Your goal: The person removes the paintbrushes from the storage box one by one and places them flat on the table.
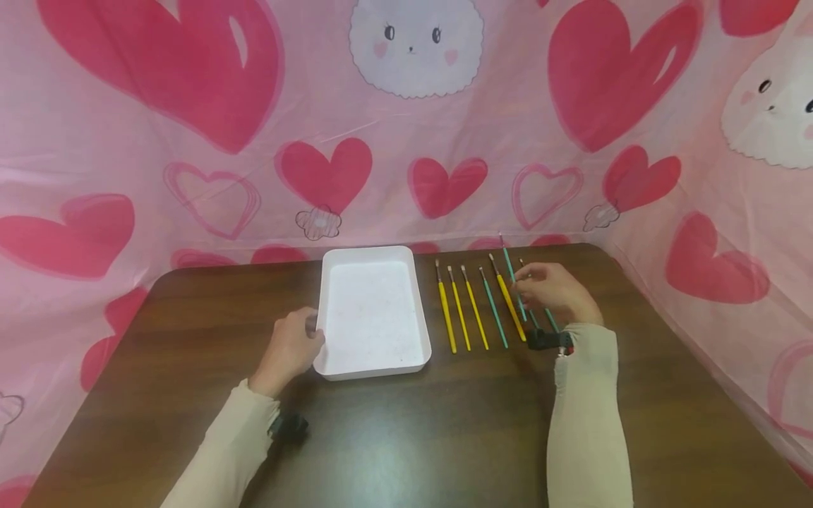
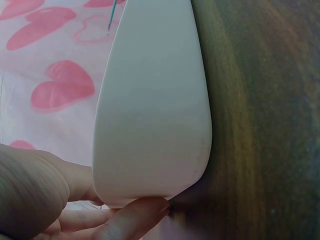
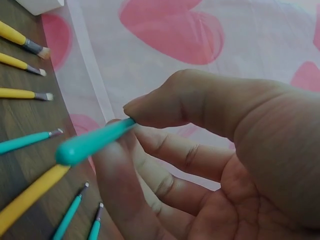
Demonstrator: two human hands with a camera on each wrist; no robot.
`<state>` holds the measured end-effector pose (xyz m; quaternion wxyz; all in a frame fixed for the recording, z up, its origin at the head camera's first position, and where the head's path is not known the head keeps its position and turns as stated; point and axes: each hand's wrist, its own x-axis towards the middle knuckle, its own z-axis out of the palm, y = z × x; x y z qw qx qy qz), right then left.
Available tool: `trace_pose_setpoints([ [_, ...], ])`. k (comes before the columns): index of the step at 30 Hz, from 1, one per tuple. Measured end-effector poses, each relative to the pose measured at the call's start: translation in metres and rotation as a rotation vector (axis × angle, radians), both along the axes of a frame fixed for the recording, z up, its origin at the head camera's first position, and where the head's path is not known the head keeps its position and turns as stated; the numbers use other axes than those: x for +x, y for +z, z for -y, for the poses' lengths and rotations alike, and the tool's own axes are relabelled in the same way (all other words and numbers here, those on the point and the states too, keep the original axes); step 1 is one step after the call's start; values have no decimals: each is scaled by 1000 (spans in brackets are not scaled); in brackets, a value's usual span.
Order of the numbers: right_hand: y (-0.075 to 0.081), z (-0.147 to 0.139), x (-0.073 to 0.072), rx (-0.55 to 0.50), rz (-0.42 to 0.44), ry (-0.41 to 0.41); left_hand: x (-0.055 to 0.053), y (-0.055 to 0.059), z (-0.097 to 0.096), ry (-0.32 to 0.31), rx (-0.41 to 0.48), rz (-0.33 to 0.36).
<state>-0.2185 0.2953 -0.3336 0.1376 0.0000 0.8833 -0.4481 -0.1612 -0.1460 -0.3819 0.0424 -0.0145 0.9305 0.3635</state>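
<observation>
My left hand (image 1: 288,351) grips the left side of a shallow white tray (image 1: 375,317) that lies on the table. In the left wrist view, the thumb and fingers are at one end of the tray wall (image 2: 150,110). Over the right part of the table, my right hand (image 1: 554,289) pinches a teal paintbrush (image 1: 510,264) between thumb and fingertips. The brush is raised and slanted, bristles pointing away, and its rounded handle end (image 3: 75,150) faces the right wrist camera. Two more teal paintbrushes lie under this hand, partly hidden by it in the head view.
Between the tray and my right hand lies a row of paintbrushes: several yellow ones (image 1: 447,317) and a teal one (image 1: 494,310), bristles toward the back. A pink heart-patterned cloth (image 1: 444,127) hangs behind the brown table (image 1: 406,437) and along its sides.
</observation>
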Motion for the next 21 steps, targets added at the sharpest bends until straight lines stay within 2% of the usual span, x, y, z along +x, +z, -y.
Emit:
trace_pose_setpoints([
  [6,-1,-10,1,10,-28,-22,1,0,0,0,7,12],
  [11,-3,-19,0,69,-29,-15,2,-1,0,6,6,25],
  [21,-6,-36,-3,53,-16,-18,-1,-2,1,3,-2,6],
])
